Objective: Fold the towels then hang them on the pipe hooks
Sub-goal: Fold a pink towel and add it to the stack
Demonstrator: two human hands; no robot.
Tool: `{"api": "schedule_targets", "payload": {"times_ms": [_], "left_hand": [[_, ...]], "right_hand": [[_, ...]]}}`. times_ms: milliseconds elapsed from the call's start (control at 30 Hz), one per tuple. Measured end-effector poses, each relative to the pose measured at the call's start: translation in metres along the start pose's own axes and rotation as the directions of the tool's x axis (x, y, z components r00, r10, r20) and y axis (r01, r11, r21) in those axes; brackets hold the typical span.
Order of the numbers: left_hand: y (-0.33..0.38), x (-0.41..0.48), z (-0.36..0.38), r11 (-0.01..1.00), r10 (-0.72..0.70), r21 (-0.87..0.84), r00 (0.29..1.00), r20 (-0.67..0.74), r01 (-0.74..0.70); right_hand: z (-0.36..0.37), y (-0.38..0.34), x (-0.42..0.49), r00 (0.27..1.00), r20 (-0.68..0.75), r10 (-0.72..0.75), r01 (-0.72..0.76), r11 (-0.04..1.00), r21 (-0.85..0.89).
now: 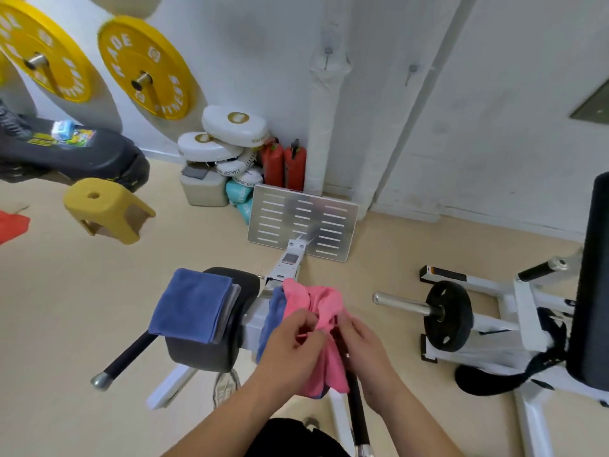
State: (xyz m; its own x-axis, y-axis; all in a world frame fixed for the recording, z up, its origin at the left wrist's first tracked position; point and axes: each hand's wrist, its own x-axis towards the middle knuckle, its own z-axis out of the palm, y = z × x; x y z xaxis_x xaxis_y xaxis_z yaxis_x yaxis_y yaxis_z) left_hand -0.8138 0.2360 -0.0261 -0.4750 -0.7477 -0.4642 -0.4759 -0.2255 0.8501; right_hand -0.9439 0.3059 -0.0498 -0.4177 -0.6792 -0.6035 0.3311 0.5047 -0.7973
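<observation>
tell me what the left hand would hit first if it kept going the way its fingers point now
The left hand points up and to the right, and its fingers already grip the bunched pink towel. Going on, it would push into that towel first, then probably the white machine frame beyond, though depth is unclear.

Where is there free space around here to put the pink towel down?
Bare beige floor lies open between the yellow plastic stool and the folded blue towel on the black pad. The wall corner by the red fire extinguishers is crowded.
</observation>
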Motion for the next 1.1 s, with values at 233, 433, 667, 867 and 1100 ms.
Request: {"api": "schedule_targets", "payload": {"times_ms": [233, 433, 667, 867, 1100], "left_hand": [[0.038, -0.046, 0.01, 0.975, 0.216, -0.017, 0.939, 0.269, -0.22], [0.068, -0.041, -0.003, 0.88, 0.459, 0.172, 0.886, -0.072, -0.442], [0.115, -0.064, 0.02, 0.793, 0.445, 0.175, 0.75, 0.489, -0.584], [0.11, -0.076, 0.041, 0.751, 0.462, 0.212, 0.727, 0.507, -0.625], [0.109, -0.056, 0.036, 0.606, 0.439, 0.372, 0.686, 0.581, -0.703]], "right_hand": [[-0.043, -0.046, -0.031, 0.988, -0.066, -0.143, 0.15, 0.982, 0.118], [-0.082, -0.086, -0.088, 0.921, 0.186, -0.342, 0.384, 0.875, -0.294], [-0.104, -0.1, -0.146, 0.849, 0.233, -0.474, 0.524, 0.81, -0.262], [-0.123, -0.095, -0.17, 0.852, 0.099, -0.515, 0.501, 0.743, -0.444], [-0.145, -0.086, -0.154, 0.719, -0.242, -0.652, 0.442, 0.698, -0.564]]}}
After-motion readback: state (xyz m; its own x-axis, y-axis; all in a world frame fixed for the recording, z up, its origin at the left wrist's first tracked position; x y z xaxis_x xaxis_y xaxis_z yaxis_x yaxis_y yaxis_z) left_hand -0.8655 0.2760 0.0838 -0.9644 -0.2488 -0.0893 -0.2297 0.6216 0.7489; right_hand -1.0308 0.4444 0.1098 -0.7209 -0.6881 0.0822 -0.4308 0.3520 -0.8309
